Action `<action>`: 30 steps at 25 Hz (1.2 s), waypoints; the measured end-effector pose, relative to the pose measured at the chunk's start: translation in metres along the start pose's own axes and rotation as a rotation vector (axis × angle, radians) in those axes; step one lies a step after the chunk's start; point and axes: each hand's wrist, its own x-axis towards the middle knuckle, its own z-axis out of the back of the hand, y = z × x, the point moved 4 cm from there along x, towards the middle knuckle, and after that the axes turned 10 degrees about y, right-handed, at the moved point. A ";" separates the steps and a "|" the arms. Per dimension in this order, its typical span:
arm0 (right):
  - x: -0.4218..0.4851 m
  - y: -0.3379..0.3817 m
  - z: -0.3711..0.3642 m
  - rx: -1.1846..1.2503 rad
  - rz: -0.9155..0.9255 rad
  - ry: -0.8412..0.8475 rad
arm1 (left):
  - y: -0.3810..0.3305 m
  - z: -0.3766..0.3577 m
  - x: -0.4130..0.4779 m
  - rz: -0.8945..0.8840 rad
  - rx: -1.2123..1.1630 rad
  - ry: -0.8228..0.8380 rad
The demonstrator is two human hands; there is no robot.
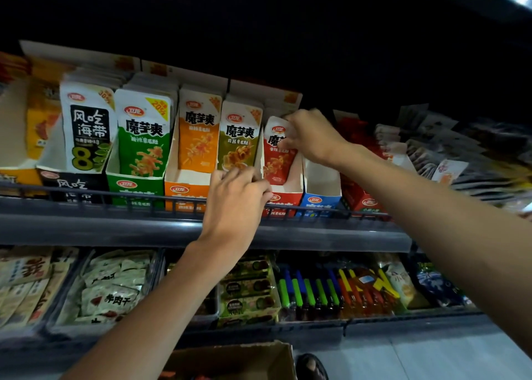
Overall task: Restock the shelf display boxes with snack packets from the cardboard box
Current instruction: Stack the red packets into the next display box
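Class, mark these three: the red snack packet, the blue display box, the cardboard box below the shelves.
red snack packet (277, 164), head view, lower front face.
blue display box (320, 198), head view, front panel.
cardboard box (230, 362), head view, inner wall.

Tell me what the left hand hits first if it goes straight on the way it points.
Likely the olive packet: the left hand points up and inward at it from close below. Depth is unclear, so it may already be touching.
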 end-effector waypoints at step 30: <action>0.001 0.010 -0.017 -0.602 -0.087 -0.220 | -0.003 0.001 -0.003 -0.001 0.019 0.034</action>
